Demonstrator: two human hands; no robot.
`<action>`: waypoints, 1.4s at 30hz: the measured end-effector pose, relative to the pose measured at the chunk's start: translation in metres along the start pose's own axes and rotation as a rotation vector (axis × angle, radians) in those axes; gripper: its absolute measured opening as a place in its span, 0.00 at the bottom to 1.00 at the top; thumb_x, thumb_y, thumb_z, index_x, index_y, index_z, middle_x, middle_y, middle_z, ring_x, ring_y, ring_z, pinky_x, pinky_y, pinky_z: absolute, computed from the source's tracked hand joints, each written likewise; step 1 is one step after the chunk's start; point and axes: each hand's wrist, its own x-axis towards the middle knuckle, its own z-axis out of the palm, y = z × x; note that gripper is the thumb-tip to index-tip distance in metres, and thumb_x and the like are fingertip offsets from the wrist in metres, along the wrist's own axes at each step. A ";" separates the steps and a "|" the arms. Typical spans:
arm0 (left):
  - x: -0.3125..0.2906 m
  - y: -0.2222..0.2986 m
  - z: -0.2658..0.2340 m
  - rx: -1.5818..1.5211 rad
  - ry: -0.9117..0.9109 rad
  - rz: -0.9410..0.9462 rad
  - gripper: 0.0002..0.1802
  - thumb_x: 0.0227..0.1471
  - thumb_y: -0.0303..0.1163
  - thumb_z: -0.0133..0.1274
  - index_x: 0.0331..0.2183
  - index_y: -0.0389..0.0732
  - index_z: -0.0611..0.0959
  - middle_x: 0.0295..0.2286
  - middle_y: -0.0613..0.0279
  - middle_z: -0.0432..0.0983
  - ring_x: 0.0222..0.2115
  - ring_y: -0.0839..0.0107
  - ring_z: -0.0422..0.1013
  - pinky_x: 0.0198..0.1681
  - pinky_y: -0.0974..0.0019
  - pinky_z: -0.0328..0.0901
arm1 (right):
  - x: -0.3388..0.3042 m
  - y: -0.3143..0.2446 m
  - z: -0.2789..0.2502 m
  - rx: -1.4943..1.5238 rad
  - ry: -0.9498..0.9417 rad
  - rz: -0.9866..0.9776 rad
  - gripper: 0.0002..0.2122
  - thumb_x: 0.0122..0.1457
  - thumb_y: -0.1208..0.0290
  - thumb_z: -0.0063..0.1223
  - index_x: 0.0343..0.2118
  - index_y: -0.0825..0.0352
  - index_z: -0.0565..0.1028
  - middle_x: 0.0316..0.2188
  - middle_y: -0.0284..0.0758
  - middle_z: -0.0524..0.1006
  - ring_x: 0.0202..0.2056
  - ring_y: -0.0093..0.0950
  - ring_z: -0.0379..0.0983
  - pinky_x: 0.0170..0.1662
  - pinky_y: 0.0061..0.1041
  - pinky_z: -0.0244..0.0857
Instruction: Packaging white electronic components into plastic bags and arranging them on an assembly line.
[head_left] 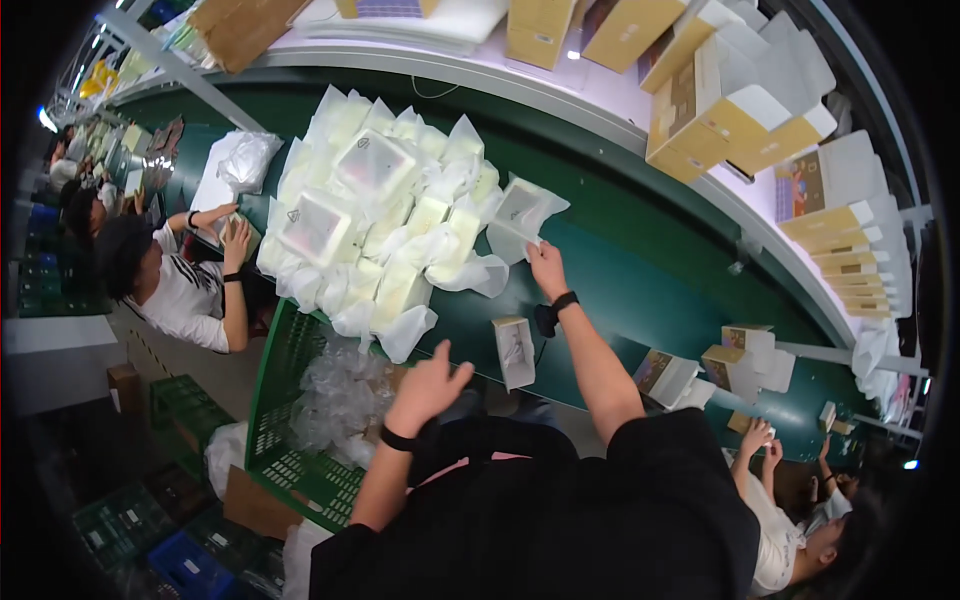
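Note:
My right hand [545, 270], a dark band on its wrist, pinches the near edge of a frosted plastic bag [522, 212] at the right side of a heap. Through the film, what lies in this bag is too blurred to name. The heap [400, 225] consists of several pale, box-shaped items in similar translucent bags, some showing a picture through the film. My left hand [428, 388] hovers in front of the heap, thumb and forefinger apart, with nothing in it. Between my hands, near the bench's front edge, stands a small open carton [514, 352].
A green perforated crate [265, 400] with crumpled clear plastic [345, 395] stands at the bench's left front. Several yellow-and-white cartons [700, 110] fill the raised shelf behind the green bench [640, 270]. People work at left [180, 280] and right [785, 510]; open cartons [672, 380] lie rightward.

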 end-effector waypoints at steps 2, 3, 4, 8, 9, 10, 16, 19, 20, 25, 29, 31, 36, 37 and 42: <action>0.009 0.010 -0.031 -0.085 0.011 0.002 0.39 0.59 0.50 0.54 0.61 0.31 0.69 0.27 0.43 0.82 0.30 0.42 0.79 0.37 0.45 0.72 | -0.011 -0.041 -0.037 0.557 -0.112 0.138 0.14 0.64 0.64 0.55 0.39 0.73 0.78 0.32 0.36 0.80 0.40 0.34 0.77 0.47 0.38 0.71; 0.021 0.023 -0.046 -0.146 0.077 0.086 0.36 0.59 0.46 0.56 0.60 0.32 0.71 0.28 0.45 0.81 0.30 0.45 0.78 0.36 0.49 0.71 | -0.017 -0.063 -0.065 0.833 -0.150 0.213 0.12 0.66 0.66 0.53 0.39 0.73 0.78 0.34 0.36 0.80 0.41 0.32 0.77 0.46 0.37 0.72; 0.036 0.034 -0.057 -0.201 0.138 0.173 0.32 0.59 0.42 0.59 0.59 0.33 0.73 0.30 0.46 0.81 0.30 0.49 0.78 0.34 0.52 0.70 | -0.019 -0.077 -0.091 0.823 -0.137 0.208 0.12 0.66 0.66 0.53 0.39 0.73 0.78 0.34 0.36 0.80 0.41 0.32 0.77 0.46 0.37 0.72; 0.098 0.062 -0.062 -0.233 0.242 0.459 0.33 0.54 0.36 0.64 0.58 0.35 0.73 0.34 0.50 0.81 0.34 0.53 0.78 0.40 0.58 0.72 | -0.045 -0.155 -0.191 1.050 -0.169 0.155 0.11 0.68 0.69 0.51 0.38 0.74 0.77 0.37 0.37 0.79 0.42 0.28 0.76 0.46 0.34 0.73; 0.100 0.078 -0.064 -0.155 0.376 0.593 0.34 0.52 0.35 0.65 0.58 0.35 0.73 0.37 0.51 0.81 0.36 0.54 0.78 0.42 0.60 0.72 | -0.060 -0.180 -0.216 1.102 -0.238 0.145 0.11 0.68 0.69 0.51 0.37 0.74 0.77 0.36 0.36 0.80 0.40 0.28 0.76 0.47 0.32 0.73; 0.109 0.101 -0.058 -0.083 0.486 0.749 0.36 0.50 0.34 0.67 0.58 0.36 0.73 0.39 0.52 0.81 0.37 0.56 0.78 0.44 0.61 0.72 | -0.079 -0.196 -0.243 1.095 -0.187 0.144 0.11 0.68 0.69 0.51 0.37 0.74 0.77 0.36 0.36 0.80 0.40 0.28 0.76 0.47 0.32 0.73; 0.098 0.177 -0.012 -0.805 -0.250 0.860 0.44 0.43 0.31 0.71 0.61 0.37 0.70 0.46 0.54 0.80 0.44 0.60 0.78 0.52 0.63 0.70 | -0.148 -0.235 -0.333 1.280 -0.313 0.173 0.10 0.65 0.72 0.52 0.38 0.76 0.77 0.37 0.38 0.78 0.35 0.29 0.77 0.39 0.32 0.74; 0.080 0.191 -0.017 -0.739 -0.186 0.815 0.40 0.40 0.28 0.70 0.58 0.37 0.76 0.48 0.51 0.78 0.47 0.64 0.76 0.52 0.63 0.70 | -0.171 -0.218 -0.362 0.845 -0.197 0.013 0.09 0.64 0.73 0.54 0.38 0.75 0.77 0.36 0.38 0.78 0.32 0.28 0.76 0.35 0.33 0.73; 0.081 0.192 -0.015 -0.732 -0.201 0.820 0.40 0.40 0.28 0.70 0.58 0.37 0.76 0.48 0.51 0.78 0.47 0.64 0.76 0.52 0.63 0.70 | -0.177 -0.217 -0.369 0.416 -0.064 -0.096 0.08 0.63 0.72 0.56 0.38 0.74 0.76 0.35 0.38 0.77 0.30 0.27 0.75 0.33 0.33 0.73; 0.067 0.197 -0.010 -0.498 0.164 1.024 0.28 0.39 0.29 0.68 0.47 0.46 0.87 0.48 0.50 0.76 0.45 0.55 0.78 0.48 0.61 0.73 | -0.218 -0.230 -0.316 0.733 0.116 -0.015 0.05 0.55 0.79 0.60 0.35 0.71 0.77 0.31 0.36 0.75 0.27 0.22 0.71 0.30 0.31 0.69; 0.048 0.204 -0.011 -0.374 0.412 1.094 0.22 0.40 0.25 0.64 0.42 0.49 0.89 0.51 0.51 0.73 0.46 0.54 0.77 0.47 0.60 0.73 | -0.230 -0.234 -0.274 1.062 0.424 0.229 0.06 0.52 0.85 0.58 0.33 0.70 0.78 0.31 0.32 0.73 0.32 0.23 0.73 0.34 0.31 0.70; 0.040 0.197 -0.012 -0.339 0.475 1.119 0.22 0.42 0.23 0.62 0.42 0.51 0.89 0.52 0.51 0.71 0.47 0.52 0.76 0.47 0.60 0.73 | -0.232 -0.216 -0.256 0.703 0.520 0.055 0.08 0.54 0.83 0.58 0.37 0.69 0.78 0.34 0.32 0.74 0.36 0.25 0.73 0.38 0.31 0.71; 0.031 0.178 0.003 -0.473 0.460 0.992 0.20 0.41 0.20 0.59 0.39 0.49 0.88 0.51 0.50 0.72 0.46 0.51 0.74 0.47 0.58 0.72 | -0.233 -0.200 -0.247 -0.164 0.607 -0.388 0.21 0.64 0.67 0.57 0.58 0.66 0.69 0.50 0.34 0.73 0.55 0.31 0.69 0.57 0.35 0.66; 0.030 0.173 0.004 -0.457 0.493 0.978 0.20 0.41 0.20 0.60 0.39 0.48 0.88 0.51 0.50 0.72 0.46 0.51 0.74 0.47 0.58 0.72 | -0.233 -0.199 -0.246 -0.224 0.582 -0.435 0.26 0.67 0.61 0.56 0.64 0.65 0.65 0.56 0.35 0.72 0.60 0.32 0.67 0.62 0.36 0.64; 0.017 0.148 0.019 -0.629 0.561 0.821 0.19 0.39 0.21 0.62 0.38 0.47 0.86 0.51 0.50 0.72 0.49 0.50 0.72 0.47 0.56 0.71 | -0.242 -0.190 -0.203 1.618 0.246 0.299 0.39 0.67 0.40 0.49 0.72 0.60 0.52 0.67 0.37 0.63 0.66 0.35 0.61 0.69 0.39 0.56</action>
